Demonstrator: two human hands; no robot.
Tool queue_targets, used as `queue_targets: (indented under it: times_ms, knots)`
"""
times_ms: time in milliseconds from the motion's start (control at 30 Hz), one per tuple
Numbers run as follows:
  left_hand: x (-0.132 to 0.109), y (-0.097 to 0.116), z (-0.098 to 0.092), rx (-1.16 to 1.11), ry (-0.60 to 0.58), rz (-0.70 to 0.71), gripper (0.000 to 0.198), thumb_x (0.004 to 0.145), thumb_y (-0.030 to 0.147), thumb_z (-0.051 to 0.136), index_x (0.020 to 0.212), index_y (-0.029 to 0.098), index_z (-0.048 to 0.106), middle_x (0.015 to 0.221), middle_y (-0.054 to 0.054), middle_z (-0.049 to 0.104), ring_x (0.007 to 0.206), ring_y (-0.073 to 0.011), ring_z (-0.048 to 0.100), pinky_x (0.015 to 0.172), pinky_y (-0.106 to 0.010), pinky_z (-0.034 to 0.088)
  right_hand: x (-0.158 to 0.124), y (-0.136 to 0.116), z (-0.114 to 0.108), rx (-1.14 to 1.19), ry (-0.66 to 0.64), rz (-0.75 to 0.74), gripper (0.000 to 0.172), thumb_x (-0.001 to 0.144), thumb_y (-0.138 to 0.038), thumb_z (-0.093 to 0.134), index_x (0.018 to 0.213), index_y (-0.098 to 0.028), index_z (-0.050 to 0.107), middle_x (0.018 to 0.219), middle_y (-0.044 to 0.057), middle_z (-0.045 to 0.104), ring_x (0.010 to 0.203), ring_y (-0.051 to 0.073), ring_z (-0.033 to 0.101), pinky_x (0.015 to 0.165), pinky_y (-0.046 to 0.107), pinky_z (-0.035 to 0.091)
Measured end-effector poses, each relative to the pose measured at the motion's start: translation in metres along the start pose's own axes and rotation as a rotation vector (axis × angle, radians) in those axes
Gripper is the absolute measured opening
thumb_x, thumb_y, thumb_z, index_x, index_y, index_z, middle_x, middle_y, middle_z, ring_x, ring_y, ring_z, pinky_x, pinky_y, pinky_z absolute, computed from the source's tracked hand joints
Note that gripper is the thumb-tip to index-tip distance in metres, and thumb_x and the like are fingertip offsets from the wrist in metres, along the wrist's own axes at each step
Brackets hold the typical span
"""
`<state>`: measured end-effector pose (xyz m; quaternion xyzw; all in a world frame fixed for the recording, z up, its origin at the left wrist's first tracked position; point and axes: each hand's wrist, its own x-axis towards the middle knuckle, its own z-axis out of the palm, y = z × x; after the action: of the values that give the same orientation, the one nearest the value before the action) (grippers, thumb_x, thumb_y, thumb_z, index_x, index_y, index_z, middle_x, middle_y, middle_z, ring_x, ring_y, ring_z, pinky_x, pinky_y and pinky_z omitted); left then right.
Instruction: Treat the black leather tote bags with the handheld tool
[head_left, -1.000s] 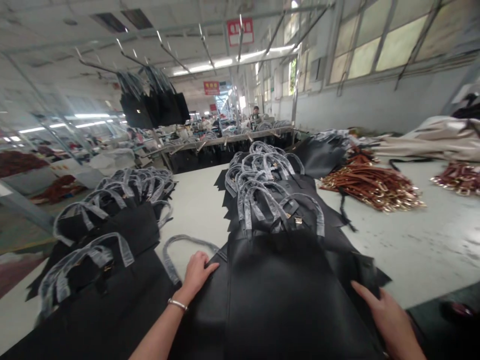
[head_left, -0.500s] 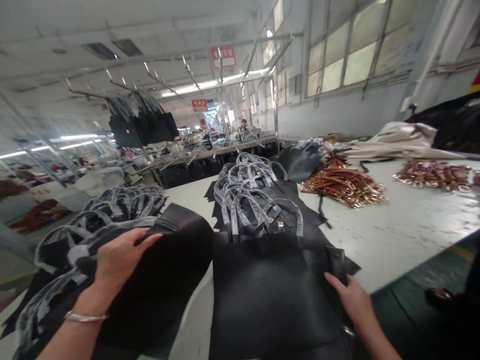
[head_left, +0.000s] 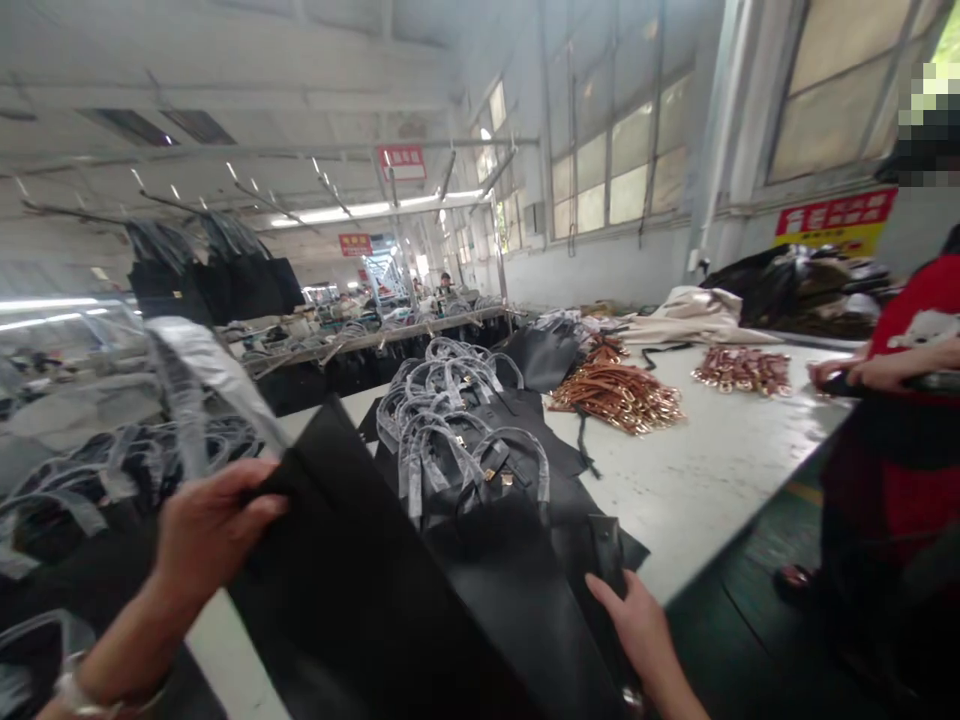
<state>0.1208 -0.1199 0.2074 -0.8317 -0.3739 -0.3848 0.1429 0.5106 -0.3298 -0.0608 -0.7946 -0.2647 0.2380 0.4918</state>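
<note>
My left hand pinches the top edge of a black bag panel, thumb on its near face. A plastic-wrapped handle rises behind those fingers. My right hand is closed on a narrow black strip-like piece with a glossy end; its exact kind is unclear. This piece lies against the right side of another black bag panel on the pile. Beyond it, several black bag pieces with plastic-wrapped handles overlap in a stack, small gold fittings showing.
On the white table lie brown straps with gold clasps and a reddish strap bundle. More wrapped handles are at left. A person in red stands at the right edge, hands on a dark object. Bags hang from a rack.
My left hand has raised the panel and swung it rightward over the pile; its wrapped handle now stands up. The view has turned right, bringing the person in red into sight.
</note>
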Motion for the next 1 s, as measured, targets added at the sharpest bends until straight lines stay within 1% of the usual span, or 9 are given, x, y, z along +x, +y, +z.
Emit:
queue_targets:
  times_ms: [100,200,333,433,533,667,733,867,1000]
  knots:
    - [0.002,0.060,0.077,-0.275,-0.282,0.127,0.030,0.084,0.049,0.054,0.077,0.021,0.063,0.075,0.001,0.070,0.068,-0.0162,0.063,0.064,-0.024,0.049,0.000,0.000,-0.001,0.045,0.000,-0.008,0.056,0.070,-0.060,0.056,0.099,-0.012,0.061,0.098,0.018,0.072,0.097,0.037,0.065,0.086,0.043,0.048]
    - [-0.023,0.109,0.148,-0.291,-0.375,0.140,0.023,0.081,0.041,0.065,0.082,0.019,0.063,0.094,-0.005,0.070,0.090,-0.0215,0.064,0.081,-0.034,0.051,0.000,0.001,-0.003,0.082,-0.020,-0.012,0.055,0.069,-0.060,0.060,0.096,-0.013,0.064,0.094,0.016,0.073,0.096,0.037,0.066,0.087,0.044,0.048]
    - [-0.092,0.153,0.197,-0.249,-0.450,0.170,0.031,0.082,0.028,0.066,0.111,0.019,0.059,0.137,-0.011,0.052,0.129,-0.0261,0.045,0.109,-0.051,0.034,0.000,0.006,-0.004,0.149,-0.055,-0.025,0.069,0.064,-0.060,0.066,0.113,-0.012,0.061,0.102,0.014,0.073,0.102,0.036,0.065,0.090,0.042,0.050]
    - [-0.144,0.171,0.202,-0.243,-0.561,0.219,0.043,0.085,0.032,0.061,0.126,0.022,0.053,0.148,-0.009,0.040,0.138,-0.0276,0.032,0.113,-0.055,0.026,-0.003,0.009,-0.004,0.205,-0.077,-0.039,0.098,0.063,-0.060,0.067,0.139,-0.007,0.036,0.116,0.017,0.067,0.107,0.032,0.064,0.093,0.039,0.051]
    - [-0.172,0.175,0.201,-0.256,-0.659,0.221,0.049,0.090,0.037,0.052,0.138,0.026,0.043,0.151,-0.006,0.034,0.140,-0.0264,0.028,0.113,-0.055,0.027,-0.006,0.007,-0.008,0.210,-0.092,-0.049,0.102,0.067,-0.063,0.064,0.143,-0.005,0.027,0.113,0.017,0.068,0.104,0.030,0.065,0.088,0.037,0.053]
    - [-0.179,0.175,0.200,-0.259,-0.691,0.172,0.052,0.093,0.040,0.046,0.142,0.028,0.037,0.154,-0.006,0.029,0.142,-0.0269,0.024,0.114,-0.056,0.023,-0.009,-0.008,-0.033,0.123,-0.126,-0.046,0.091,0.072,-0.060,0.062,0.143,-0.012,0.030,0.064,0.000,0.068,0.058,0.025,0.067,0.056,0.035,0.054]
    - [-0.180,0.177,0.198,-0.261,-0.692,0.148,0.052,0.093,0.040,0.045,0.143,0.028,0.036,0.154,-0.006,0.028,0.142,-0.0279,0.022,0.114,-0.058,0.022,-0.013,-0.018,-0.053,0.070,-0.166,-0.038,0.086,0.075,-0.057,0.061,0.144,-0.015,0.030,0.054,-0.005,0.063,0.047,0.021,0.061,0.049,0.031,0.049]
    - [-0.190,0.191,0.190,-0.278,-0.684,0.089,0.054,0.093,0.044,0.043,0.144,0.027,0.036,0.155,-0.006,0.026,0.143,-0.0291,0.019,0.114,-0.058,0.021,-0.028,-0.042,-0.078,0.003,-0.357,0.038,0.083,0.079,-0.054,0.060,0.144,-0.015,0.028,0.050,-0.005,0.061,0.045,0.018,0.059,0.045,0.026,0.046]
    - [-0.200,0.204,0.183,-0.305,-0.664,0.041,0.055,0.093,0.047,0.039,0.143,0.025,0.037,0.153,-0.009,0.029,0.143,-0.0305,0.019,0.113,-0.060,0.021,-0.045,-0.065,-0.063,0.096,-0.571,0.171,0.077,0.075,-0.051,0.065,0.138,-0.018,0.036,0.073,0.001,0.067,0.045,0.014,0.060,0.040,0.023,0.045]
